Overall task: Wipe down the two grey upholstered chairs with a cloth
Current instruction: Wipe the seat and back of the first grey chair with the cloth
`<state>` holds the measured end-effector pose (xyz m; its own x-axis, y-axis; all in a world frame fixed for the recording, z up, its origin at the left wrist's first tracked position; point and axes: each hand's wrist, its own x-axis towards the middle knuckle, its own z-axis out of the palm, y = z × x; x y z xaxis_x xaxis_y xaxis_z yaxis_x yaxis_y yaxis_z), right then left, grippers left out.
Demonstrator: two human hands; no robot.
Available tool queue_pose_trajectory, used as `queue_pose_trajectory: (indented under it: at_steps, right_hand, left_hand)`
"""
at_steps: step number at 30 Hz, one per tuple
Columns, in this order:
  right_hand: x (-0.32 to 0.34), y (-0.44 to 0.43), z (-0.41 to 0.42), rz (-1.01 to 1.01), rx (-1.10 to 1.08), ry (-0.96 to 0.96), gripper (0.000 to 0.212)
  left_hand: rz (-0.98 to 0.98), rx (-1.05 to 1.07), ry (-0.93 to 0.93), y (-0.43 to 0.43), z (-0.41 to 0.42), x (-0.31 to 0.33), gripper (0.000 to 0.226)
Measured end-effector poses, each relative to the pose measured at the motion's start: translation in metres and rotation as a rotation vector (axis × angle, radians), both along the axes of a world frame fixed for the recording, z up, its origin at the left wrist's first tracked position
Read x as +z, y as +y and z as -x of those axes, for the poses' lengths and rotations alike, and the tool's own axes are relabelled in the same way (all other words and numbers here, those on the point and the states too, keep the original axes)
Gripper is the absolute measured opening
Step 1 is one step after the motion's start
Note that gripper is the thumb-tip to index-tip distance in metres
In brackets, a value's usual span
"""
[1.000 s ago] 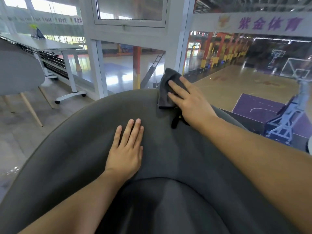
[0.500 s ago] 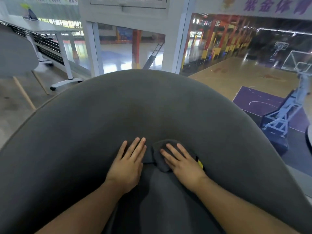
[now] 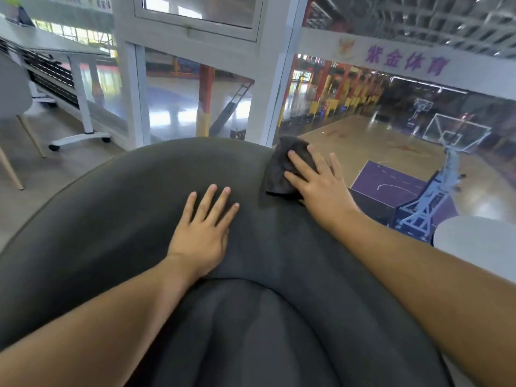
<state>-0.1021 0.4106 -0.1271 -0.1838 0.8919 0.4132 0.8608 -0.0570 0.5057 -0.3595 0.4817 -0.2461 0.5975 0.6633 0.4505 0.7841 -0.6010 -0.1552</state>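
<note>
Beyond the right hand [image 3: 318, 188] is a big window [image 3: 173, 107], and a white table [image 3: 50, 44] stands past the left hand [image 3: 203, 230]. The chair [image 3: 125, 219] is dark grey and round. The left hand lies flat on its back; the right hand's straight fingers press a dark cloth [image 3: 276, 171] on its top edge.

Purple characters 紫金体育 [image 3: 406, 62] stand on a white banner [image 3: 474, 69] hung above the basketball court [image 3: 343, 141] (an orange emblem [image 3: 346, 48] sits just left of them). Smaller purple writing on a strip [image 3: 102, 3] at top left is too blurred to read.
</note>
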Motion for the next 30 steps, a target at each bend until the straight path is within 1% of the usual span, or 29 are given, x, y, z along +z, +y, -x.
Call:
queue_pose_trajectory:
  at_steps: [2,4,6,8,10,11,13,14,16,18,20,23,25,26,28,30]
  right_hand:
    - [0.004,0.002,-0.001,0.001,-0.034,0.082,0.044]
    - [-0.016,-0.003,0.002,-0.027,0.032,0.068,0.04]
    - [-0.053,-0.017,0.011,-0.011,0.096,0.012,0.045]
    - [-0.103,-0.035,0.016,0.084,0.111,-0.073,0.04]
    - [-0.149,-0.057,0.019,0.229,0.064,-0.136,0.03]
    - [-0.166,-0.067,0.022,0.32,0.021,-0.141,0.029]
    - [-0.192,-0.083,0.028,0.522,-0.067,-0.12,0.03]
    - [-0.202,-0.089,0.03,0.589,-0.098,-0.124,0.033]
    - [-0.208,-0.096,0.033,0.611,-0.105,-0.133,0.033]
    - [-0.201,-0.095,0.032,0.577,-0.097,-0.166,0.03]
    - [-0.174,-0.09,0.028,0.501,-0.085,-0.177,0.027]
    - [-0.11,-0.073,0.018,0.316,-0.047,-0.187,0.024]
    - [-0.064,-0.064,0.012,0.173,-0.038,-0.166,0.027]
    - [-0.047,-0.061,0.008,0.142,-0.043,-0.15,0.031]
    - [-0.024,-0.06,0.005,0.154,-0.094,-0.081,0.039]
    - [-0.024,-0.067,0.004,0.168,-0.14,-0.051,0.041]
  left_hand:
    - [0.033,0.024,0.019,0.007,-0.007,0.011,0.058]
    - [0.067,0.049,0.038,0.007,-0.011,0.01,0.058]
    - [0.062,0.045,0.033,0.001,-0.015,-0.002,0.06]
    - [0.083,0.033,0.024,-0.007,-0.02,-0.016,0.06]
    - [0.108,0.02,0.039,-0.014,-0.024,-0.032,0.06]
    - [0.121,0.017,0.049,-0.016,-0.025,-0.039,0.06]
    - [0.153,0.007,0.056,-0.023,-0.027,-0.054,0.06]
    - [0.18,0.004,0.06,-0.028,-0.027,-0.064,0.06]
    - [0.237,0.002,0.07,-0.037,-0.027,-0.083,0.059]
    - [0.277,0.01,0.073,-0.047,-0.027,-0.091,0.059]
    - [0.289,0.02,0.056,-0.056,-0.03,-0.087,0.064]
    - [0.316,0.007,0.046,-0.066,-0.036,-0.071,0.059]
    - [0.326,-0.004,0.028,-0.075,-0.041,-0.054,0.059]
    - [0.321,-0.016,0.013,-0.079,-0.044,-0.048,0.059]
    - [0.321,-0.048,-0.007,-0.087,-0.047,-0.042,0.059]
    - [0.334,-0.073,-0.013,-0.098,-0.049,-0.045,0.059]
